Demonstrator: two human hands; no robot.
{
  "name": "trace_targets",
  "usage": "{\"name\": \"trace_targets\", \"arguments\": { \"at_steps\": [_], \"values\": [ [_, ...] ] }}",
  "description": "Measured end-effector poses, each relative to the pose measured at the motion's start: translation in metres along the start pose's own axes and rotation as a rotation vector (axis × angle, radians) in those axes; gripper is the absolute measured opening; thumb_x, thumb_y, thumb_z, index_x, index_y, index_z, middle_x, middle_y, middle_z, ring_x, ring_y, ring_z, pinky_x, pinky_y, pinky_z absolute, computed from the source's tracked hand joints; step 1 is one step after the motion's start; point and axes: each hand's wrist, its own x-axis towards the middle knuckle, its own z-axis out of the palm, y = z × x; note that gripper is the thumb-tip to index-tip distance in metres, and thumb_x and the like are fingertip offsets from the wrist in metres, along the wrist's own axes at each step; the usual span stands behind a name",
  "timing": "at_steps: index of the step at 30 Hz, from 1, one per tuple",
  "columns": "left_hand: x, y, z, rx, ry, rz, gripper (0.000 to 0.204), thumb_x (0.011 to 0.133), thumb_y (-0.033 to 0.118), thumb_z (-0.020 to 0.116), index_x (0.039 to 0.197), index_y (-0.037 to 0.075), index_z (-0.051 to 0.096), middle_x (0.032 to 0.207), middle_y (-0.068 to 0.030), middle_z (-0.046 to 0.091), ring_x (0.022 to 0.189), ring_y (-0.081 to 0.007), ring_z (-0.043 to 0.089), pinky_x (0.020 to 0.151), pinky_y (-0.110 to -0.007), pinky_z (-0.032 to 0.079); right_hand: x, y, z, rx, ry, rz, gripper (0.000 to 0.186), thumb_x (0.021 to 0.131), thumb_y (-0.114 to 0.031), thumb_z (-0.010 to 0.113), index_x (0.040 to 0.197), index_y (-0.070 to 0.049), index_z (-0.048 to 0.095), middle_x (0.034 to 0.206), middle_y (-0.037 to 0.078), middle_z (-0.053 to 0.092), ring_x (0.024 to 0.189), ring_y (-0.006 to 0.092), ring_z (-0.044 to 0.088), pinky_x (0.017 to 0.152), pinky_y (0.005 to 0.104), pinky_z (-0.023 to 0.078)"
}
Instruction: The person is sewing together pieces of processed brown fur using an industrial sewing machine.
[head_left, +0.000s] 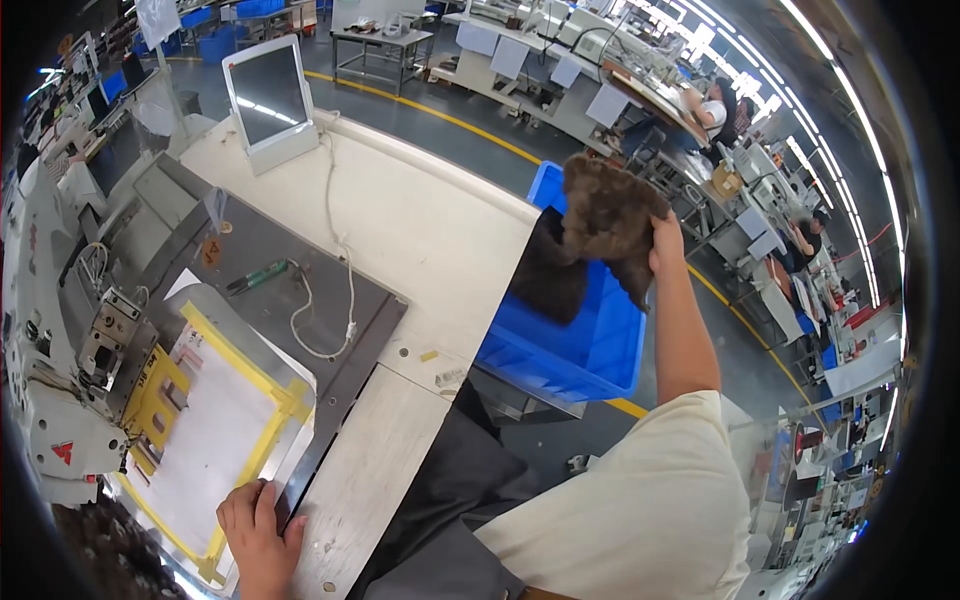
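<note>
My right hand (667, 242) is raised at the right, fingers closed on the edge of a brown furry fabric piece (612, 212). The piece hangs over a blue plastic crate (610, 375). A darker furry piece (550, 275) shows at the crate's left side; I cannot tell whether it touches the held one. My left hand (262, 535) lies at the lower left with its fingers stretched over the near edge of a flat template (215, 440) bordered with yellow tape. Dark fur (110, 550) shows at the lower left, beside the template.
A sewing machine head (70, 400) stands over the template's left side. Green-handled snips (258, 278), a white cord (335, 240) and a tablet-like screen (268, 100) are on the worktable (440, 215). Benches and seated people (715, 115) are farther off.
</note>
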Motion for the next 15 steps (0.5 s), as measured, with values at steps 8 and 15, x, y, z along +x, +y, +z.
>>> {"name": "trace_targets", "arguments": {
  "at_steps": [8, 15],
  "values": [
    [0.009, 0.006, -0.002, 0.079, 0.005, 0.015, 0.051, 0.084, 0.027, 0.084, 0.127, 0.008, 0.066, 0.124, -0.017, 0.065, 0.113, -0.0395, 0.061, 0.098, -0.051, 0.047, 0.064, 0.102, -0.039, 0.147, 0.129, 0.253, 0.037, 0.1, -0.004, 0.051, 0.135, -0.006, 0.062, 0.131, 0.017, 0.067, 0.119, 0.0325, 0.065, 0.109, 0.0452, 0.05],
    [0.018, 0.01, 0.001, 0.066, -0.011, -0.009, 0.056, 0.079, 0.032, 0.088, 0.127, 0.01, 0.066, 0.123, -0.0159, 0.065, 0.111, -0.039, 0.061, 0.095, -0.052, 0.047, 0.085, 0.203, -0.101, 0.059, 0.211, 0.606, 0.037, 0.095, -0.017, 0.067, 0.13, -0.006, 0.063, 0.122, 0.017, 0.069, 0.11, 0.0332, 0.067, 0.098, 0.0459, 0.053]
  ]
}}
